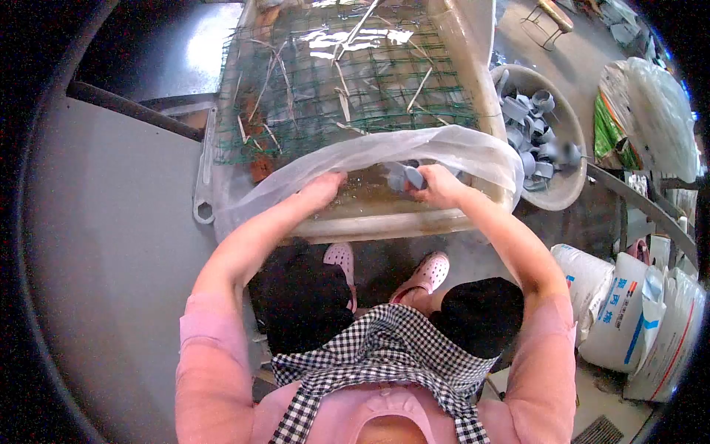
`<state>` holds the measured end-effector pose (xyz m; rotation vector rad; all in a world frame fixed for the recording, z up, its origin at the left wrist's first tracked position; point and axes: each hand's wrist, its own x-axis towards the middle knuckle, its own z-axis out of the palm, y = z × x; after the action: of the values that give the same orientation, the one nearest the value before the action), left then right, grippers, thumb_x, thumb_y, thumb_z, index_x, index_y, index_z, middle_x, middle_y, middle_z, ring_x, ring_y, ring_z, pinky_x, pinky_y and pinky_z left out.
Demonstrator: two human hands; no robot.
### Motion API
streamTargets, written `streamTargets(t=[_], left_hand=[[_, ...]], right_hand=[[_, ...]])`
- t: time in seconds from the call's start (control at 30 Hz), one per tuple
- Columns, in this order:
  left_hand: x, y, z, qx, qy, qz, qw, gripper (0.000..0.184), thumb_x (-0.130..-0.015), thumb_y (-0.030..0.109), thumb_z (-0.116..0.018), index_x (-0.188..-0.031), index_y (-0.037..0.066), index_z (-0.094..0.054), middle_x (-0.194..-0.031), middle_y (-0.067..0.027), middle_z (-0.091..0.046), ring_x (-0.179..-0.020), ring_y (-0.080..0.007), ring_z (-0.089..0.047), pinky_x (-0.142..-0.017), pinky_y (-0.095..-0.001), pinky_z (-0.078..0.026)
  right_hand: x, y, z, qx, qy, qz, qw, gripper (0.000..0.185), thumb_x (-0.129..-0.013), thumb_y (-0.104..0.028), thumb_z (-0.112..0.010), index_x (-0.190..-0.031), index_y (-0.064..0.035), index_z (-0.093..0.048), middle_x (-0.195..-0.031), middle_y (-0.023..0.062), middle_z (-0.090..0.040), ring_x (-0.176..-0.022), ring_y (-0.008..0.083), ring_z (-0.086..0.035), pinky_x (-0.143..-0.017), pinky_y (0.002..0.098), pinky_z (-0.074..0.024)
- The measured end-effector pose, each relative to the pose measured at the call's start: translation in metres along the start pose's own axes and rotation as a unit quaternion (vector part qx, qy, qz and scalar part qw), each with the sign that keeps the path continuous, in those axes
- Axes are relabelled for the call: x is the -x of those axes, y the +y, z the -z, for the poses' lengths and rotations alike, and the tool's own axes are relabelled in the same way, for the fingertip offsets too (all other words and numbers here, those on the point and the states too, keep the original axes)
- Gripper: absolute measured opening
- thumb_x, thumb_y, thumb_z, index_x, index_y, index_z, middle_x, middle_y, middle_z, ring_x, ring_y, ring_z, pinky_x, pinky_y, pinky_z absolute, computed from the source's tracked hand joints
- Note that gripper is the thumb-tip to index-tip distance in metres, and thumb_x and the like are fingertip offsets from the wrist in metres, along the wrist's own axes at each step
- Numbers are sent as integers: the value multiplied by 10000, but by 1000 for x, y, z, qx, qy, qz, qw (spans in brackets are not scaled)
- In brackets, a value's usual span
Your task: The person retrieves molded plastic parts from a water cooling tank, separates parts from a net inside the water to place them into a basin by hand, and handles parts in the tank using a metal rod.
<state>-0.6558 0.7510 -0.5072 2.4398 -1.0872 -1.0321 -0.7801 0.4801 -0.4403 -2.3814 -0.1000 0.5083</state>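
Water fills a large pale tub (336, 231), and a translucent white mesh bag (462, 148) lies in an arc along its near side. My left hand (323, 189) is inside the arc of mesh at the left, its fingers closed and their tips hidden, so what they hold cannot be made out. To the right, my right hand (438, 186) grips a grey plastic part (405, 176) low over the water. Beyond the mesh bag, a green net (310, 96) with pale strips on it spans the tub.
A round basin (571, 177) of grey plastic parts (538, 133) stands right of the tub. White printed sacks (617, 311) are at the lower right, a clear plastic bag (658, 111) above them. A wrench-shaped bar (203, 185) lies along the tub's left side, beside a grey panel (126, 244).
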Motion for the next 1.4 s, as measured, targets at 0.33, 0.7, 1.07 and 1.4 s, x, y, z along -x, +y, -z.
streamTargets(t=[0.33,0.7,1.07,1.4], left_hand=[[16,-15,-13,-211,-120,208,948,601,-789,179,-542,-1315,74,-268,-1333,-204,-313,-1241,-371,-277,-1019,-461,-246],[6,-4,5,34,144,-41,988,399,-826,203,-523,-1192,49,-478,-1157,-178,-520,-1028,-317,-518,-867,-363,-381],[4,106,52,543,249,49,801,256,-872,201,-503,-1075,46,-524,-904,-48,-594,-741,-146,-566,-581,-284,-467],[-28,156,79,463,127,33,877,396,-869,243,-510,-1199,30,-454,-1153,-67,-497,-940,-147,-519,-774,-305,-471]], right_hand=[[30,-3,14,-46,107,16,993,450,-673,-143,-594,-1115,-143,-512,-902,193,-598,-871,361,-559,-770,426,-442],[24,2,14,21,131,-29,991,552,-722,-220,-626,-1210,-77,-408,-908,219,-591,-862,375,-560,-764,426,-445],[21,-18,28,-402,210,-84,887,430,-750,-271,-671,-1052,10,-550,-776,48,-614,-687,119,-585,-659,262,-455],[-9,-27,22,-563,214,-126,788,642,-673,-411,-712,-1121,1,-507,-1004,72,-585,-897,184,-540,-825,322,-405]])
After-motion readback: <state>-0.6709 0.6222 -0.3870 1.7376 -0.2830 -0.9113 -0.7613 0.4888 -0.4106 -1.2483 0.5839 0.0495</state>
